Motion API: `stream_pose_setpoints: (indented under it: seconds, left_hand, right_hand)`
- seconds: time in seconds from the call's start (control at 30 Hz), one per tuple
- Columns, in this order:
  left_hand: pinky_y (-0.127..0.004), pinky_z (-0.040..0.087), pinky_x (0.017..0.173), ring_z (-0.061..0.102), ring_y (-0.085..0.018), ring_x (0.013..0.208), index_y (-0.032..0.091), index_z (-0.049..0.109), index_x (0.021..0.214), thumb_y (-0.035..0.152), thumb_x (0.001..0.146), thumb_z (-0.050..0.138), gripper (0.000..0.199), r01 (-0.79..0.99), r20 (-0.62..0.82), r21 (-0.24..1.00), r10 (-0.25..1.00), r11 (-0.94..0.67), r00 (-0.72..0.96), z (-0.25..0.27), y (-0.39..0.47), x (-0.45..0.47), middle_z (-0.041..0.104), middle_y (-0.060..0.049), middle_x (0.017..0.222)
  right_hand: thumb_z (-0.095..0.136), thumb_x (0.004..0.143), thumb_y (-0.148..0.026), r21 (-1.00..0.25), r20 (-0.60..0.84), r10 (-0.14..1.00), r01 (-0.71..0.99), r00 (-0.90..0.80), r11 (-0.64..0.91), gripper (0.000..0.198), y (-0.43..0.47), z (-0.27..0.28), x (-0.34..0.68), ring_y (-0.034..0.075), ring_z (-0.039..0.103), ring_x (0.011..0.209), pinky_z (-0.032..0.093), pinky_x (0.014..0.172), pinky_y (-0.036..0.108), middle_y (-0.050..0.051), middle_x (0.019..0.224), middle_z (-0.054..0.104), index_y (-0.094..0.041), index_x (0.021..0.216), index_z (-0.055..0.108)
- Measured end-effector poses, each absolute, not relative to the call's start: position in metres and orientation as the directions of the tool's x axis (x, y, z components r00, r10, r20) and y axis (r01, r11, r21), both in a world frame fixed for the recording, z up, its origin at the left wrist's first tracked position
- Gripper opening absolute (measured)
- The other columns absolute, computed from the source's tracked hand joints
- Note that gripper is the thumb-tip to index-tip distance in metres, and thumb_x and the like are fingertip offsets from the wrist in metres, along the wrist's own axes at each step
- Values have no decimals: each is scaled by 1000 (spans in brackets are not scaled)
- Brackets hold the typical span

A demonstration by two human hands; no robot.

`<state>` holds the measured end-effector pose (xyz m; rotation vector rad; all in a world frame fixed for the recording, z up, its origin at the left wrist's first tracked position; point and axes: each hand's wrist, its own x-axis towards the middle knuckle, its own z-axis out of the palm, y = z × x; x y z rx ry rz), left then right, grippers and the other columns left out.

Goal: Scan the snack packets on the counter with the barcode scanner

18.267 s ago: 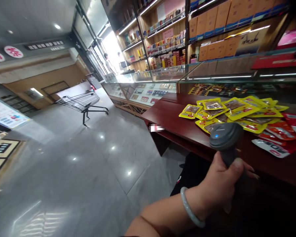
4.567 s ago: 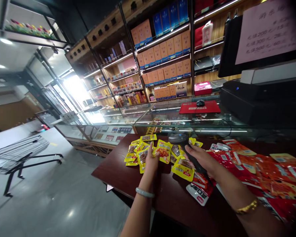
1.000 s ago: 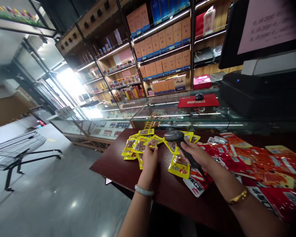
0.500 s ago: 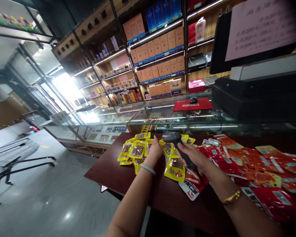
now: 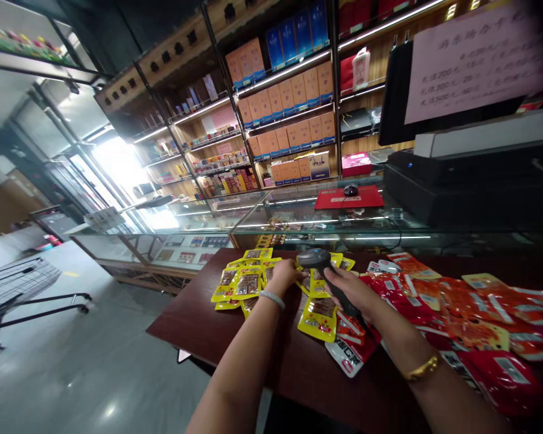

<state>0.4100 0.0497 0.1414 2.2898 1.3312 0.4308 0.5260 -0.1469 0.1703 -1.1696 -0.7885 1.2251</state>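
Note:
My right hand point(image 5: 350, 289) is wrapped round the handle of a black barcode scanner point(image 5: 314, 258), whose head points left over the yellow snack packets. My left hand point(image 5: 286, 276) has its fingers closed at the edge of a yellow snack packet point(image 5: 304, 282), just left of the scanner head; the fingertips are partly hidden. To the left of that hand lies a pile of yellow snack packets point(image 5: 247, 284) with clear windows showing brown pieces. Another yellow packet point(image 5: 317, 318) lies below the scanner, overlapping a red and white packet point(image 5: 347, 355).
Red and orange packets point(image 5: 475, 307) cover the right side of the brown table point(image 5: 194, 310). Behind it stands a glass counter point(image 5: 280, 211) with a mouse point(image 5: 350, 190) on a red mat. A monitor point(image 5: 393, 90) rises at right. A shopping cart point(image 5: 27, 283) stands left.
My left hand has moved slightly right and down, from between the piles to the packet by the scanner. My right hand still holds the scanner. The view has shifted slightly.

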Motion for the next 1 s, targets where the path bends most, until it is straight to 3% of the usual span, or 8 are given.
stream_pose_setpoints:
  seconds: [0.1,0.27,0.63,0.7,0.8,0.9,1.0]
  left_hand:
    - [-29,43,71,63,-23,80,19,62,70,42,61,81,31,743,91,501,880,-445,466,143,51,394,66,-6,72]
    - [-26,37,61,56,-17,65,20,56,77,49,72,71,33,664,254,688,954,-294,159,144,47,361,60,-1,69]
    - [-25,43,64,57,-14,68,19,54,82,36,77,67,22,340,306,896,952,-284,-10,124,41,347,61,1,76]
    - [-26,45,68,59,-15,73,19,56,87,37,77,68,24,313,332,898,943,-308,-25,124,40,343,63,-1,82]
    - [-32,47,84,62,-20,93,20,54,112,32,81,65,35,344,402,876,905,-338,-136,131,36,337,65,-8,104]
    - [-41,39,103,51,-27,123,20,43,134,24,83,61,54,501,529,787,811,-361,-248,139,27,334,50,-16,138]
    - [-45,26,113,37,-30,136,20,47,134,27,85,60,52,620,650,643,749,-449,-131,143,13,344,43,-15,146]
  right_hand:
    - [66,77,-64,-964,-123,968,-260,219,-63,45,-147,169,526,7,43,37,31,38,21,-8,58,51,-22,84,52]
    - [66,76,-66,-974,-102,970,-222,222,-51,48,-145,166,520,6,42,37,29,38,20,-7,57,52,-22,78,49]
    - [65,76,-67,-985,-86,972,-162,217,-51,46,-146,161,510,7,40,38,28,37,21,-7,59,51,-23,85,54]
    - [65,76,-68,-987,-79,972,-154,220,-45,46,-146,161,509,7,40,38,29,37,21,-7,59,51,-23,85,54]
    - [66,74,-68,-986,-96,970,-155,224,-62,48,-147,163,510,7,41,39,28,38,21,-7,61,51,-23,85,54]
    - [67,74,-68,-981,-121,964,-175,236,-81,48,-149,167,514,7,41,40,29,38,20,-7,61,52,-23,84,52]
    - [67,75,-67,-984,-106,958,-168,268,-61,48,-152,172,522,7,42,41,31,39,21,-6,62,52,-22,80,51]
